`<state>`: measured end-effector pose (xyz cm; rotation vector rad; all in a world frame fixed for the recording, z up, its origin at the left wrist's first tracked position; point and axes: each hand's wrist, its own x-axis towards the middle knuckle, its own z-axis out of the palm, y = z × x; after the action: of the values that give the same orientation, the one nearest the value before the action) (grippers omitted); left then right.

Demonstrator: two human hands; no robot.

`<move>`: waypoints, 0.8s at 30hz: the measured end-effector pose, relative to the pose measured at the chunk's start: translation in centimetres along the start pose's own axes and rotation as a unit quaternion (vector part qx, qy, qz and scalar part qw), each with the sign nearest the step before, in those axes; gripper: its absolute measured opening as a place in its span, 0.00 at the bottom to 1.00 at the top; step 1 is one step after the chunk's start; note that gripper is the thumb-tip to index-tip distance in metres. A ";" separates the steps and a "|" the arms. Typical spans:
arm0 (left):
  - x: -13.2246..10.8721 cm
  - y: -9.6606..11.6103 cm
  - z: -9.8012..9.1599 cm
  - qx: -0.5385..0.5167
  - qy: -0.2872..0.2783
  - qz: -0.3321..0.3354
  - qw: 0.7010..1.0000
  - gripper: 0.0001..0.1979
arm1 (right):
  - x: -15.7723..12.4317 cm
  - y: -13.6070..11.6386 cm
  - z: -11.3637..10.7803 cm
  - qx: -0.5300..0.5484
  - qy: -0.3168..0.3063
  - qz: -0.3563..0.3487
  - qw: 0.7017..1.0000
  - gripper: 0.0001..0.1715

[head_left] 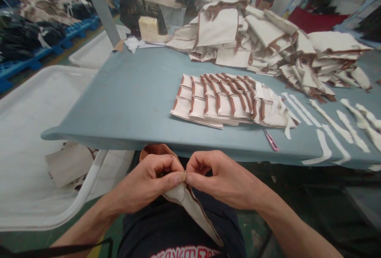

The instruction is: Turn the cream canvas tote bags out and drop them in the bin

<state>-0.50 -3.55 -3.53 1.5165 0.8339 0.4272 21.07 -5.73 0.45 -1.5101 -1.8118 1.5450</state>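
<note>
A cream fabric piece with brown edging [190,202] hangs in front of my body, below the table's front edge. My left hand [154,180] is closed on its upper part, thumb and forefinger pinching the edge. My right hand [212,176] pinches the same spot, its fingertips meeting those of the left. Whatever small bit lies between the fingertips is too small to make out. A brown part of the piece [157,151] shows behind my left hand. On the table ahead lie overlapping rows of similar cream pieces with brown edging [211,107].
A blue-grey table [127,91] stretches before me. Cream pieces form a large heap [220,27] at the back. White strips [324,147] lie at the right, and a pink-handled small tool [271,141] near the front edge. A white tub [74,206] stands at the left.
</note>
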 end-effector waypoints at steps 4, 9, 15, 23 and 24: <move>-0.3 -0.3 -0.1 -0.010 -0.002 -0.001 1.000 0.20 | -0.2 0.8 0.4 0.108 -0.035 0.013 0.993 0.09; -0.7 -0.7 0.1 0.006 0.036 0.028 0.999 0.17 | -0.2 1.0 0.9 0.124 -0.013 0.010 0.992 0.07; -1.1 -0.5 0.6 -0.017 0.067 0.075 0.995 0.13 | 0.2 1.7 1.6 0.308 -0.050 0.014 0.950 0.24; -0.9 0.0 0.3 0.030 0.043 0.055 0.997 0.11 | 0.0 2.6 2.4 0.204 0.028 -0.049 0.977 0.21; -0.9 0.0 0.2 0.033 0.040 0.047 0.998 0.12 | 0.0 2.7 2.4 0.189 0.027 -0.057 0.980 0.18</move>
<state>-0.98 -4.38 -3.39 1.6132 0.8477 0.5367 20.59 -7.33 -2.71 -1.2348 -1.4433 1.6603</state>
